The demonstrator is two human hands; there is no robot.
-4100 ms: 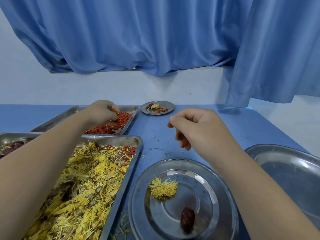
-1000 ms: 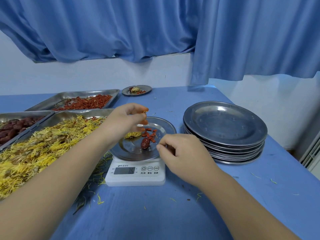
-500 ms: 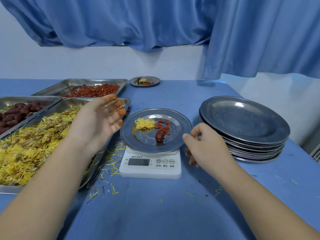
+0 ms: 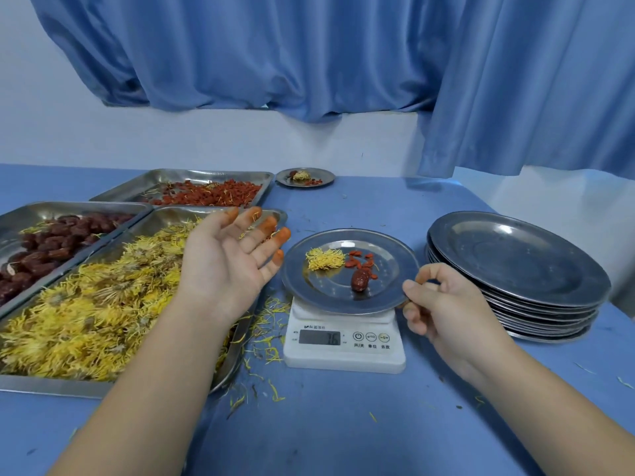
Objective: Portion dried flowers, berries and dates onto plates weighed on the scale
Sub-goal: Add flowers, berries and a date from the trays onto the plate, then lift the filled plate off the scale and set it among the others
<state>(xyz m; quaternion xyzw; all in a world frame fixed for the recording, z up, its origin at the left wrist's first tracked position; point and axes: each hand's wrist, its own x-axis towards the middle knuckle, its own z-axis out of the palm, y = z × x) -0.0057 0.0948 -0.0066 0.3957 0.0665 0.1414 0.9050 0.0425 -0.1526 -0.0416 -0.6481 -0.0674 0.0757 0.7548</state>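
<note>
A steel plate [image 4: 319, 293] sits on a white scale [image 4: 344, 338] whose display reads 76. On the plate lie a clump of yellow dried flowers [image 4: 324, 258], a few red berries [image 4: 360, 261] and one dark date [image 4: 359, 279]. My left hand [image 4: 230, 259] hovers palm up just left of the plate, fingers spread and orange-stained at the tips, holding nothing. My right hand [image 4: 443, 304] pinches the plate's right rim between thumb and forefinger.
Three steel trays stand on the left: yellow flowers [image 4: 86, 304], dates [image 4: 44, 245], red berries [image 4: 209, 194]. A filled small plate [image 4: 305, 176] sits at the back. A stack of bare plates [image 4: 515, 266] stands right of the scale. Loose petals litter the blue table [image 4: 343, 424].
My left hand has dropped the berries onto the plate, drawn back left and opened palm up. My right hand has closed onto the plate's right rim.
</note>
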